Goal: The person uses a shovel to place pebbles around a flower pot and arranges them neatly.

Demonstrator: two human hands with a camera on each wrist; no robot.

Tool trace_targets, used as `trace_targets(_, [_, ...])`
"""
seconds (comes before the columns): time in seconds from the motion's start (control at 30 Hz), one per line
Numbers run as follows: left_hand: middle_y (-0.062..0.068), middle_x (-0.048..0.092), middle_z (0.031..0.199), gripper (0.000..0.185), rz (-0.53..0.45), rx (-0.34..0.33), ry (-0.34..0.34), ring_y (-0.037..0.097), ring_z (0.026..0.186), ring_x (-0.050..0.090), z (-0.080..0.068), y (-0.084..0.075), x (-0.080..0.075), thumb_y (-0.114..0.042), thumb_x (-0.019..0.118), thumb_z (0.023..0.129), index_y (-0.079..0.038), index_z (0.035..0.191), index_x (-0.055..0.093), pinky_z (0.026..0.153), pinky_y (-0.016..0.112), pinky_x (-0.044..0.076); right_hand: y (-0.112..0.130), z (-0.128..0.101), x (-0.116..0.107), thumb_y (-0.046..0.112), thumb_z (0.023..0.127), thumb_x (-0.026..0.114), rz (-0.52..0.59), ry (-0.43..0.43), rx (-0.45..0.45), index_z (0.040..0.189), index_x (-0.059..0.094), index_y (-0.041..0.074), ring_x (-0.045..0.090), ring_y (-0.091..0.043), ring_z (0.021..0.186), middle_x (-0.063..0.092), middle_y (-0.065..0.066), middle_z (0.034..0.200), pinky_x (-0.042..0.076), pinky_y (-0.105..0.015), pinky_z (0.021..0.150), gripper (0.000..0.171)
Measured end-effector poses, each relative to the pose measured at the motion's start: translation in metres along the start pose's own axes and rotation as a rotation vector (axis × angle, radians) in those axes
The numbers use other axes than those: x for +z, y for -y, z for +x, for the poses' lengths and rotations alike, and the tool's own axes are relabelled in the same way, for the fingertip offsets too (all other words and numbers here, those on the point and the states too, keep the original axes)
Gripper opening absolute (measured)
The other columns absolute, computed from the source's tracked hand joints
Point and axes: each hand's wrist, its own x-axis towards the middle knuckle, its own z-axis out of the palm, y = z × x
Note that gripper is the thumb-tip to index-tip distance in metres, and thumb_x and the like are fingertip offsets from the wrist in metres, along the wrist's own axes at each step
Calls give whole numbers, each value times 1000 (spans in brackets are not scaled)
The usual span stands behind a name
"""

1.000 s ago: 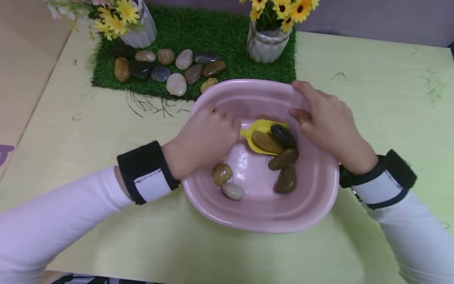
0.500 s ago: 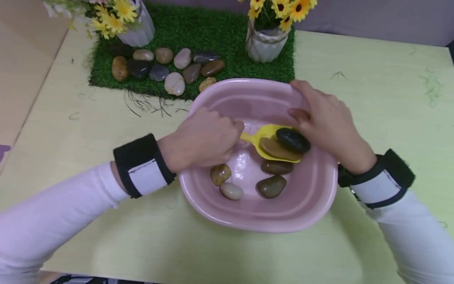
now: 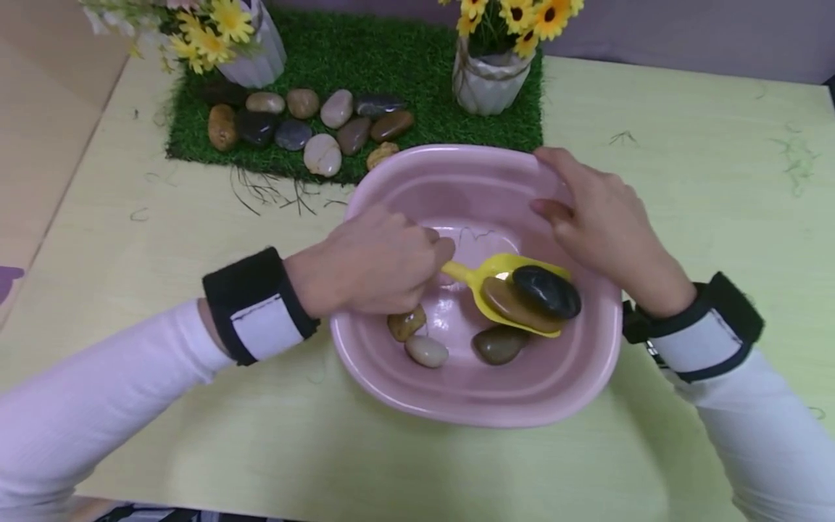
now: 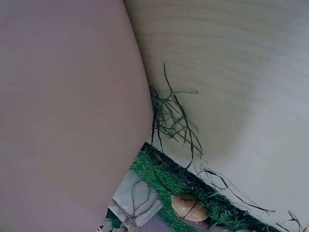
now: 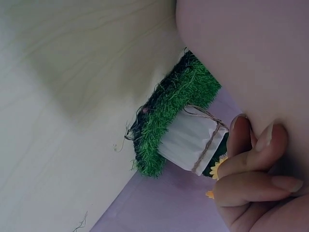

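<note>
Closest in, the light yellow-green wooden tabletop (image 3: 196, 435) carries a pink rounded-square plastic basin (image 3: 483, 406). On its floor sit 3 loose stones: a mottled tan pebble (image 3: 407, 323), a pale cream pebble (image 3: 427, 351) just in front of it, and a dark olive-brown pebble (image 3: 499, 344) partly under the scoop.

The left hand (image 3: 372, 264) has its fingers curled tight around the handle of a small yellow plastic scoop (image 3: 496, 279), which is held above the basin floor, towards the right side. The scoop carries 2 stones, a long brown pebble (image 3: 512, 303) and a glossy black pebble (image 3: 546, 291) lying on top of it.

The right hand (image 3: 603, 225) grips the basin's far right rim, fingers bent over the edge and thumb inside; the right wrist view shows the fingertips (image 5: 263, 140) pressed on the pink wall.

Further back is a green artificial grass mat (image 3: 404, 65) with 11 smooth river stones (image 3: 306, 123) in a cluster, plus 2 white ribbed pots of yellow flowers (image 3: 489, 80), 1 at each back corner.
</note>
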Motion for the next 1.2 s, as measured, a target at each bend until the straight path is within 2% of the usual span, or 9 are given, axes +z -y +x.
trace_targets(0.1, [-2,52,63,20,-21,50,-38,13,49,48,-1,1,2,-27,52,94,-11,87,62,46,26,37,0,0,0,15,92,59,8,0,3,141,41,10,60,-35,72,63,-26,111,41,-48,62,53])
trace_targets(0.2, [-2,53,64,19,-35,68,-56,13,50,48,-1,1,2,-25,52,94,-11,87,62,47,26,38,-1,0,1,15,92,60,11,-2,4,141,41,10,60,-37,77,62,-26,113,42,-50,65,53])
trace_targets(0.43, [-3,51,62,19,-25,49,-50,12,49,47,0,1,0,-25,51,95,-12,87,62,46,27,38,-1,-1,-1,15,92,60,9,0,11,141,41,11,61,-39,78,62,-26,113,43,-52,65,53])
trace_targets(0.77, [-6,51,61,21,-145,67,-64,11,48,44,-2,3,-3,-30,52,96,-16,82,58,46,26,34,1,0,-1,16,92,58,-11,13,-1,142,40,11,59,-34,72,64,-25,108,41,-48,60,53])
trace_targets(1.07, [-7,52,61,24,-179,78,-80,10,48,44,-5,5,-5,-36,53,95,-17,82,59,46,26,33,2,-1,-1,12,92,58,3,6,-16,141,40,8,62,-36,80,62,-25,113,45,-48,67,52])
trace_targets(1.2, [-8,52,61,23,-187,74,-88,9,49,45,-5,5,-7,-34,54,95,-18,80,59,47,26,35,3,-1,-2,11,92,58,2,13,-21,141,40,7,60,-34,78,62,-24,113,44,-46,66,52])
